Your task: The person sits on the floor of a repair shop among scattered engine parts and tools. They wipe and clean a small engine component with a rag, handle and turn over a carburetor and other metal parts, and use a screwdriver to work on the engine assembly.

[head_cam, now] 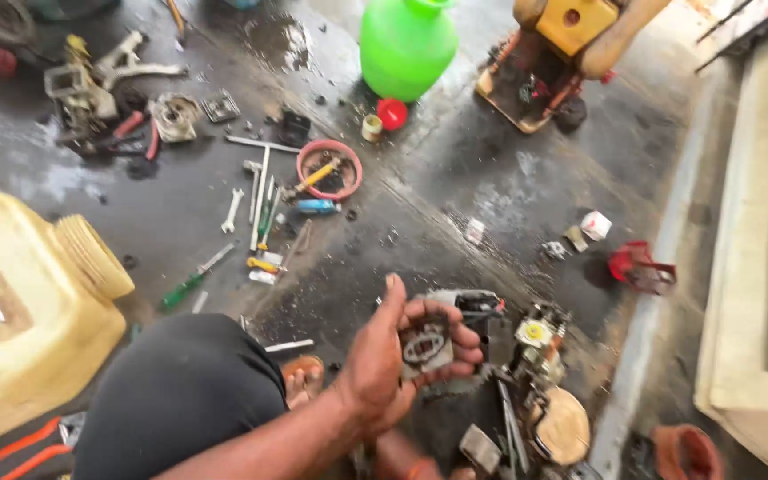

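Note:
My left hand [377,360] is raised palm-up over the wet floor, and its fingers curl around a small square metal engine part [426,345] with a dark oval opening. Just right of it lies a partly stripped small engine [535,356] with a yellow-capped piece and a round tan cover. Only the wrist of my right hand [412,465], with an orange band, shows at the bottom edge. Its fingers are hidden below the left hand. My knee in black cloth [180,391] is at the lower left.
Wrenches [260,187], a green screwdriver [190,280] and a red ring-shaped dish [329,169] lie on the floor ahead. A green jug [406,44], a yellow machine [562,53], a cream tank [20,302], orange pliers [24,449] and a cabinet [757,267] surround the area.

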